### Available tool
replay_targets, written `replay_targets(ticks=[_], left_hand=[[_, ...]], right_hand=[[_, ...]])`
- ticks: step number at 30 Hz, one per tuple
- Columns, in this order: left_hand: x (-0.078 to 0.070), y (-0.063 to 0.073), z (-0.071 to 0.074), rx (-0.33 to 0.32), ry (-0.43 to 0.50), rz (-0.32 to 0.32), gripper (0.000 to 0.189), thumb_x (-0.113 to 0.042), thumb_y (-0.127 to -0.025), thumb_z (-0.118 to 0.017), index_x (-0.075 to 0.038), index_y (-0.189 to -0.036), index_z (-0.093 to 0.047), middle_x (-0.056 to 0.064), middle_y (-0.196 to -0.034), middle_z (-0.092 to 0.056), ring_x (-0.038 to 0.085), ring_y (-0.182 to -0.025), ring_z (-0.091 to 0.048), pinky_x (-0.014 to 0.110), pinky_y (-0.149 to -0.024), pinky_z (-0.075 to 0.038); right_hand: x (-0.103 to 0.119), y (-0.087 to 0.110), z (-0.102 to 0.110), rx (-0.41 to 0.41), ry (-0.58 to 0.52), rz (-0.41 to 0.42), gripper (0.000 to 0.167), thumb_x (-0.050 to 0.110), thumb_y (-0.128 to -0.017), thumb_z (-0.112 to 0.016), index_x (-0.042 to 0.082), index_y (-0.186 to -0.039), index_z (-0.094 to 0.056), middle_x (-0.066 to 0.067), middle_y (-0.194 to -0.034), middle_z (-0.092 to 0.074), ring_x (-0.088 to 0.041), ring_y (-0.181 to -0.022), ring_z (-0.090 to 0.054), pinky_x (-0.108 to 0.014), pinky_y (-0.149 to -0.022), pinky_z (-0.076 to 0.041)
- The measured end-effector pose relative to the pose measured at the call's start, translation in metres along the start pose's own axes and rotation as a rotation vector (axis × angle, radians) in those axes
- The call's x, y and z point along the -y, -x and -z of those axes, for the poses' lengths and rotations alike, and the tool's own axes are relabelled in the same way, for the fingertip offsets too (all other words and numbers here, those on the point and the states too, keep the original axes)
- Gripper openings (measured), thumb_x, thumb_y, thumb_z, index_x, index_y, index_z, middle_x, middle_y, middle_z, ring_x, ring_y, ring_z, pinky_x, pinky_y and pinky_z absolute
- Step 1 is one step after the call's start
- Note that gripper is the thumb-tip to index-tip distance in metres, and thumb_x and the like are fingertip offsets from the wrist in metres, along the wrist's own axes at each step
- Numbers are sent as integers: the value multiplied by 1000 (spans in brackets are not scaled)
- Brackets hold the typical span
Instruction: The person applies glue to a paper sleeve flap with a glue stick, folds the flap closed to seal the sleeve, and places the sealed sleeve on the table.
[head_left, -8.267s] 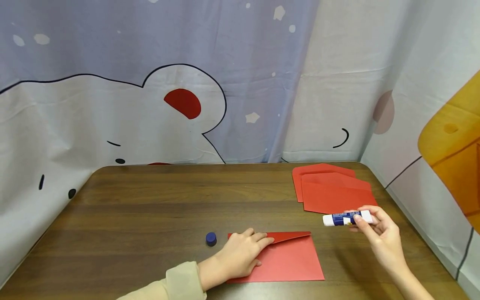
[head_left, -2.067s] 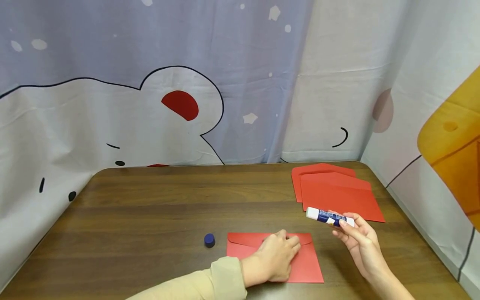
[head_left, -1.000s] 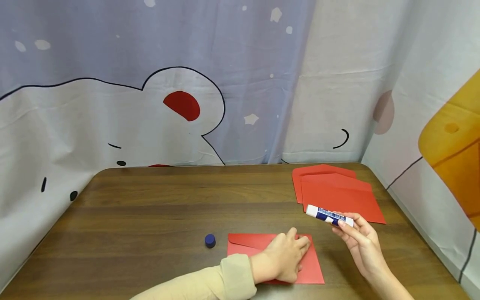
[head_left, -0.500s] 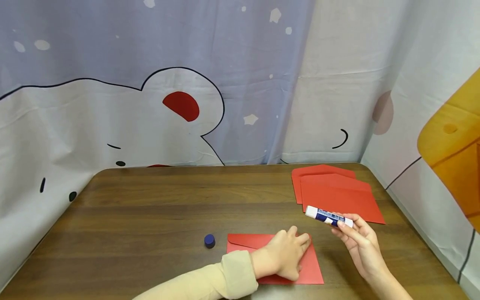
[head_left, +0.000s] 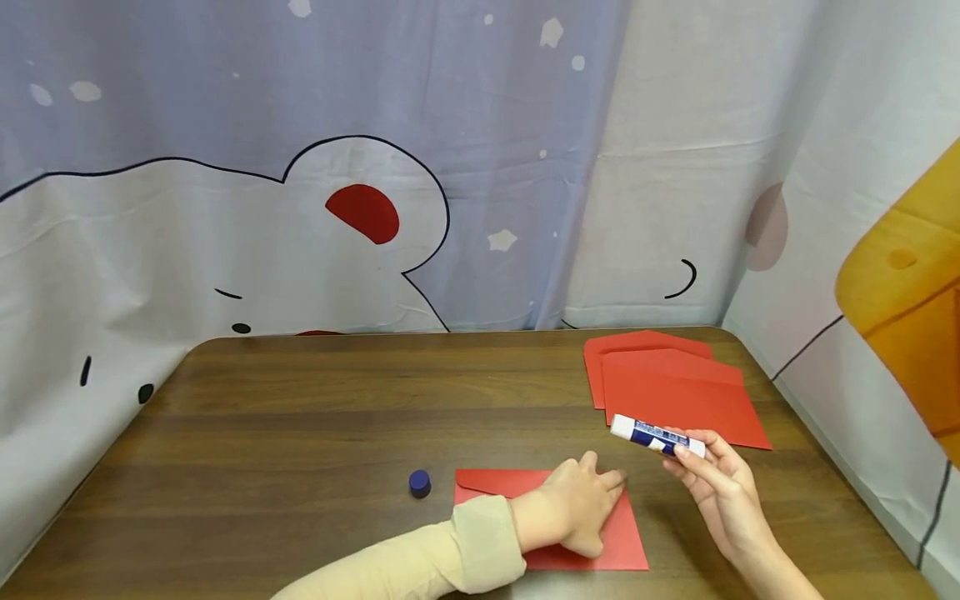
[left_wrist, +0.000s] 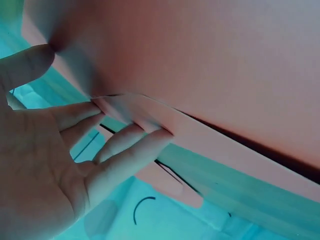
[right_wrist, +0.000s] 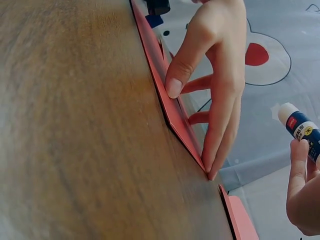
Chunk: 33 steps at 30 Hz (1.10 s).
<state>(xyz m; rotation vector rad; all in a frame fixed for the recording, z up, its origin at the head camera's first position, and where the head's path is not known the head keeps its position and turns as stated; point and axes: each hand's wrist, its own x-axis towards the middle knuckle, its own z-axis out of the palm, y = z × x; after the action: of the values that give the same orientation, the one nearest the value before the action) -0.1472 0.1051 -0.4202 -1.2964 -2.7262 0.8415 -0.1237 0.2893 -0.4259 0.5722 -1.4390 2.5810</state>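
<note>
I log: one glue stick [head_left: 654, 436], cylindrical, red label [right_wrist: 292, 122] illegible, pinched by right hand [head_left: 726, 496]; one flat red envelope [head_left: 622, 537], left hand [head_left: 576, 508] pressing, fingers extended.

The table [head_left: 285, 425] spans the lower head view, before the curtain [head_left: 510, 192]; at bottom centre a single envelope [head_left: 621, 537] lies under the left hand [head_left: 577, 507]; left of that envelope, the cap [head_left: 420, 483]; at centre right, overlapping envelopes [head_left: 675, 396]; before them, lower right, the glue stick [head_left: 652, 435] in the right hand [head_left: 723, 496].
</note>
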Motion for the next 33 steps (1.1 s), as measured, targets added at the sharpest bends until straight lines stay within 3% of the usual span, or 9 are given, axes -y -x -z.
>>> replay_targets(ticks=[8, 12, 19, 23, 26, 30, 33], left_hand=[[-2, 4, -1, -15, 66, 1, 68, -61, -85, -51, -36, -146, -36, -24, -151, -31, 9, -104, -42, 21, -54, -38], [0, 5, -3, -46, 127, 13, 68, -58, -82, -56, -36, -144, -40, -24, -148, -36, 10, -105, -43, 21, -56, -36], [4, 9, -1, -35, 154, 7, 69, -56, -81, -57, -36, -145, -39, -24, -149, -35, 8, -103, -41, 21, -57, -34], [3, 18, -6, -136, 235, 37, 54, -54, -80, -63, -24, -125, -58, -9, -127, -55, 11, -96, -45, 21, -57, -40], [1, 27, -13, -243, 312, 83, 41, -51, -78, -69, -20, -104, -63, -5, -102, -54, 12, -88, -45, 21, -54, -44], [-1, 36, -20, -306, 380, 110, 40, -47, -80, -69, -13, -102, -65, -1, -98, -53, 14, -87, -44, 18, -54, -44], [-3, 42, -21, -308, 394, 122, 38, -43, -82, -68, -12, -104, -66, -3, -100, -55, 13, -90, -45, 19, -63, -47]], right_hand=[[3, 1, 2, -10, 15, 0, 36, -15, -95, -31, 3, -109, -59, -8, -114, -69, -14, -99, -67, -23, -82, -55], [5, 1, 3, -15, 18, 5, 36, -15, -95, -31, 2, -109, -59, -8, -113, -69, -14, -98, -66, -24, -82, -55], [6, 3, 4, -38, 51, -7, 36, -14, -96, -32, 5, -108, -60, -5, -112, -70, -12, -98, -67, -22, -81, -55], [6, 2, 3, -32, 34, -1, 36, -14, -96, -32, 4, -108, -60, -6, -112, -70, -13, -98, -67, -23, -81, -55], [6, 2, 3, -26, 34, -2, 36, -14, -96, -32, 4, -108, -60, -6, -112, -70, -13, -98, -67, -23, -81, -55], [7, 2, 3, -26, 37, -1, 36, -14, -96, -32, 4, -108, -60, -6, -112, -70, -14, -97, -68, -23, -81, -55], [6, 2, 4, -23, 33, -2, 36, -14, -96, -31, 3, -109, -60, -6, -113, -70, -14, -98, -68, -23, -81, -55]])
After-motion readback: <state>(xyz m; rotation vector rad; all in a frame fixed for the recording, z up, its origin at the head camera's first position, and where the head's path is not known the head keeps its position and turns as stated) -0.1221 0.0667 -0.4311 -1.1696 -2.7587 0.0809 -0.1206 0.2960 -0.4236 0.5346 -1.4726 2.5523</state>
